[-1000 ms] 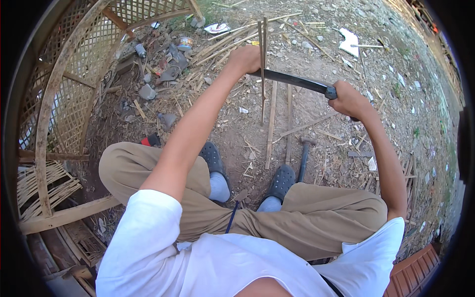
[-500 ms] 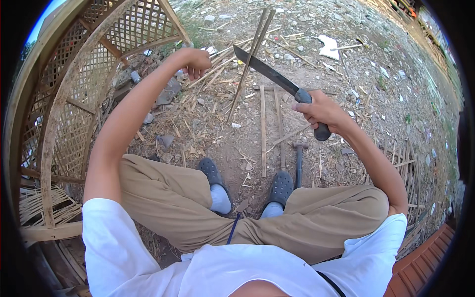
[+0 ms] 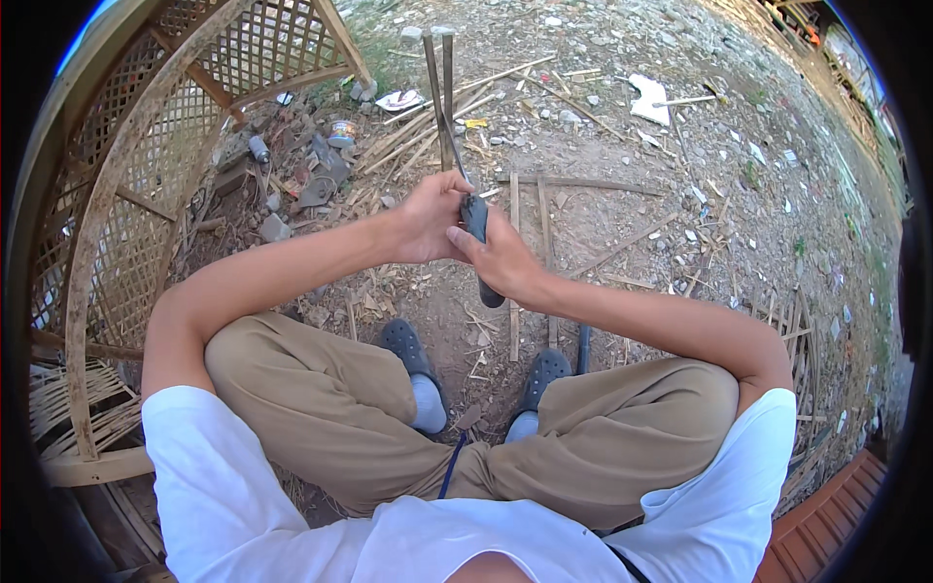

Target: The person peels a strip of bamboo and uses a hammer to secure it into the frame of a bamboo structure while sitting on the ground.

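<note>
My right hand (image 3: 503,260) is wrapped round the dark handle (image 3: 474,216) of a machete, held out in front of me. Its blade (image 3: 458,154) is seen almost edge-on and points away. Against it, my left hand (image 3: 431,220) is closed round the lower end of a split wooden strip (image 3: 448,87). The strip's two halves spread into a narrow V at the far end, with the blade close to where they meet. My fingers hide the strip's near end, and the two hands touch or nearly touch.
Loose wooden strips (image 3: 515,311) lie on the littered dirt between and beyond my feet. A tool's dark handle (image 3: 583,350) lies by my right shoe (image 3: 547,377), partly under my forearm. A lattice wooden frame (image 3: 121,199) stands at left. A tin can (image 3: 341,133) lies beyond.
My right hand has brought the machete inward to the left and turned it to point away. My left hand has come down from the far left and closed on the split strip.
</note>
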`<action>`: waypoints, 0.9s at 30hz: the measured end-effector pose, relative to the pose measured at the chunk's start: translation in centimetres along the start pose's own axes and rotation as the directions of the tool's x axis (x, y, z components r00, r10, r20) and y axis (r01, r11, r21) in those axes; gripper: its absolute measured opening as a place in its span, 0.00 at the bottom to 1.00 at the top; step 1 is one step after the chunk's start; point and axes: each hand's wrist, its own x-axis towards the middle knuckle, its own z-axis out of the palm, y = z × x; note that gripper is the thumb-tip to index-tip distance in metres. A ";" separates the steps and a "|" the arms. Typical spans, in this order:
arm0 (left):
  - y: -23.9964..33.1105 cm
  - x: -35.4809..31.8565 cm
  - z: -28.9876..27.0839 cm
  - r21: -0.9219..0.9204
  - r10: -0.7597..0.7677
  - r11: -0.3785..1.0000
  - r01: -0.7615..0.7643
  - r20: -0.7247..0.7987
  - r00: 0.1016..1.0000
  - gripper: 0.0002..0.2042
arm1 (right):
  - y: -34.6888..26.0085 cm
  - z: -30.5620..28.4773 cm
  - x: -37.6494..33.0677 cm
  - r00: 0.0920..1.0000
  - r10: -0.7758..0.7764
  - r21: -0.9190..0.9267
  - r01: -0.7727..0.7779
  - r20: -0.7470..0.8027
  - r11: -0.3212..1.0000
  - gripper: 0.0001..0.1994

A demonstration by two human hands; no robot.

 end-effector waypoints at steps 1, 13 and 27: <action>-0.8 0.8 -0.3 -0.020 -0.020 1.000 0.020 0.001 1.000 0.15 | -0.2 0.0 0.1 0.997 0.077 -0.071 -0.079 -0.024 0.994 0.22; 0.3 0.4 -3.1 0.223 -0.155 0.955 0.195 -0.185 0.970 0.16 | 1.5 -1.4 0.8 0.953 -0.044 -0.252 0.123 0.299 0.960 0.27; 5.3 -6.5 -4.7 0.729 0.391 0.663 0.170 -0.531 0.752 0.11 | 18.9 -18.1 -13.6 0.754 0.651 -0.913 -0.321 -0.085 0.253 0.27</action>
